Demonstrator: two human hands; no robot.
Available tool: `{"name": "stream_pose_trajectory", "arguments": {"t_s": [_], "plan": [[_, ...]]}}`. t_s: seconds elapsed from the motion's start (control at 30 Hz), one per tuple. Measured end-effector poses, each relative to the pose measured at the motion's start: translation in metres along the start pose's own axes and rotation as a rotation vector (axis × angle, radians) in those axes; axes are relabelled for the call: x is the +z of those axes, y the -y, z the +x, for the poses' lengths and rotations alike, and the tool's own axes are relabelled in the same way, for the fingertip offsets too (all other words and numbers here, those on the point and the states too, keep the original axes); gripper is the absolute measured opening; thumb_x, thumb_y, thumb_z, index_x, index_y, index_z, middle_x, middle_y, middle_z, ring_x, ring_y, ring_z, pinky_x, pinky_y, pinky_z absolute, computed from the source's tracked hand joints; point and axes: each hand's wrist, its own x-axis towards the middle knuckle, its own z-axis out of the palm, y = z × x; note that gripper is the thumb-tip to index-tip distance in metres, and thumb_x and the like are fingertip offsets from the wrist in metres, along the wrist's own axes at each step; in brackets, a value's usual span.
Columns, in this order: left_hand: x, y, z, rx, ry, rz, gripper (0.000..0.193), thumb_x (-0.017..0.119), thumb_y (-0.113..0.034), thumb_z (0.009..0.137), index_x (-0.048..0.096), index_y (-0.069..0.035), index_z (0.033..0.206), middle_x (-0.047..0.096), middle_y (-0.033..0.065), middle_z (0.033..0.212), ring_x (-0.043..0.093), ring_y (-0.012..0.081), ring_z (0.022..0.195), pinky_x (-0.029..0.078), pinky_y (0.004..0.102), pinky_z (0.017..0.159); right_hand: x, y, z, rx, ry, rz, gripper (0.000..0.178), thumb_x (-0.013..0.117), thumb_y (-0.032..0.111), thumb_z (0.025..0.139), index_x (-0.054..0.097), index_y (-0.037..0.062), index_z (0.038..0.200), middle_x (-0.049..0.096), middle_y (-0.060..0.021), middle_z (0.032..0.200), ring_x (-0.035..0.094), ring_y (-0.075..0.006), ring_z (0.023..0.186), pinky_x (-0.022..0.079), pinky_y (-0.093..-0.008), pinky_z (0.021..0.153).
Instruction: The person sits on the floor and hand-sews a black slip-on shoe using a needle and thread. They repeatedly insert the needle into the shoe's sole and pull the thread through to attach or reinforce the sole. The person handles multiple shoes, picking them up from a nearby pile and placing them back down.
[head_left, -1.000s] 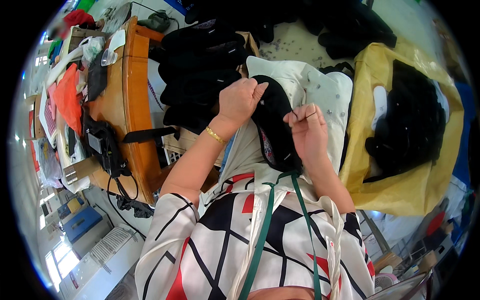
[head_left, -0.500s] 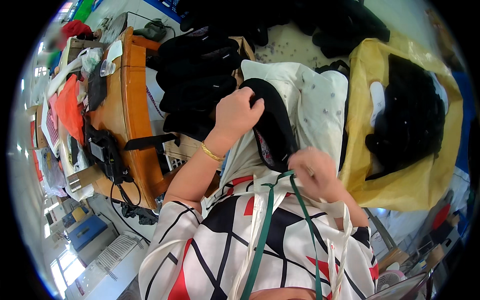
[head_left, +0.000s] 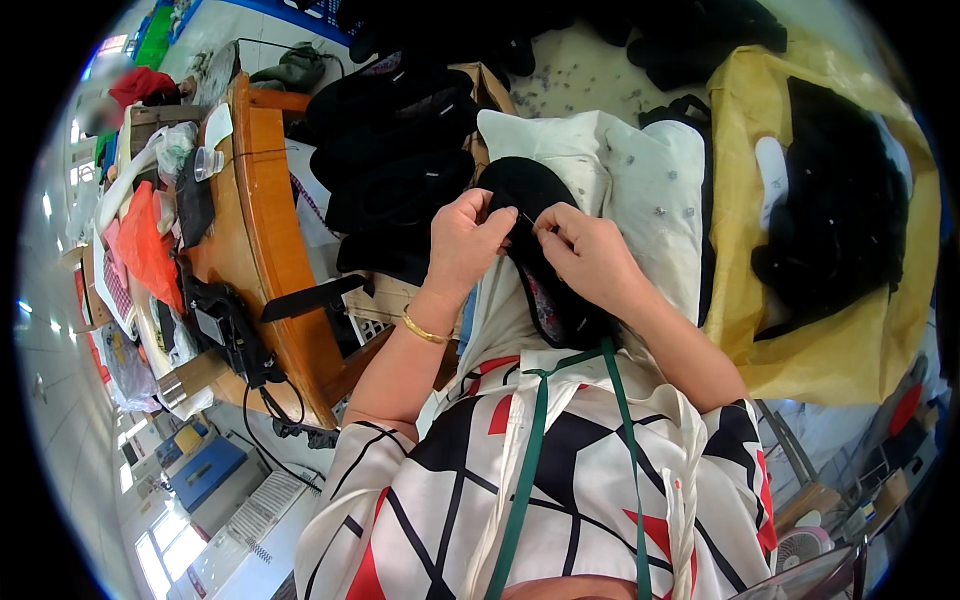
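The bare, curled left hand (head_left: 460, 242) and bare right hand (head_left: 592, 258), seemingly in a pinch, nearly meet, bare forearms (head_left: 682, 338) slanting inward

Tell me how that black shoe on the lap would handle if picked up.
The black shoe would probably flex a little, as its surface looks like soft fabric. Its long, narrow shape makes rolling unlikely.

White patterned top (head_left: 455, 500), gold-coloured bracelet (head_left: 425, 327), dark-green ribbons (head_left: 522, 475).
The loose top carries slanting black lines, solid black patches (head_left: 562, 445) and small red ones (head_left: 650, 535); its wide short sleeves (head_left: 372, 468) repeat the lines. The slim bracelet circles the wrist of the left hand (head_left: 462, 243). The flat ribbons run from near the neckline toward the top's lower edge, beside off-white straps (head_left: 688, 490), the right-hand one twisted like rope.
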Motion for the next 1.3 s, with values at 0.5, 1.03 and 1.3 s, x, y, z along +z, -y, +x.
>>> {"name": "stream_pose_trajectory", "arguments": {"t_s": [0.5, 1.03, 1.3], "plan": [[-0.001, 0.002, 0.001, -0.027, 0.002, -0.036, 0.019, 0.069, -0.013, 0.086, 0.058, -0.002, 0.075, 0.059, -0.0008, 0.064, 0.056, 0.0047, 0.055, 0.046, 0.0211, 0.05, -0.001, -0.004, 0.007, -0.085, 0.017, -0.077, 0.015, 0.058, 0.008, 0.088, 0.063, -0.0016, 0.097, 0.061, -0.0144, 0.068, 0.056, -0.019, 0.057, 0.047, -0.0325, 0.058], [-0.012, -0.003, 0.011, -0.29, 0.133, -0.264, 0.014, 0.066, -0.012, 0.085, 0.06, -0.009, 0.073, 0.061, 0.0013, 0.068, 0.058, 0.0096, 0.051, 0.05, 0.0228, 0.045, 0.019, -0.017, 0.006, -0.38, -0.082, -0.523, 0.012, 0.055, 0.008, 0.09, 0.046, 0.0039, 0.095, 0.061, -0.0129, 0.066, 0.063, -0.0346, 0.059, 0.047, -0.0451, 0.048], [-0.009, -0.009, 0.011, -0.325, 0.116, -0.248, 0.014, 0.067, -0.013, 0.084, 0.06, -0.009, 0.072, 0.06, 0.0023, 0.067, 0.058, 0.0103, 0.051, 0.049, 0.0229, 0.046, 0.008, -0.017, 0.006, -0.386, -0.066, -0.587, 0.01, 0.055, 0.009, 0.088, 0.047, 0.0042, 0.092, 0.061, -0.0118, 0.064, 0.063, -0.034, 0.06, 0.048, -0.0453, 0.05]]}}
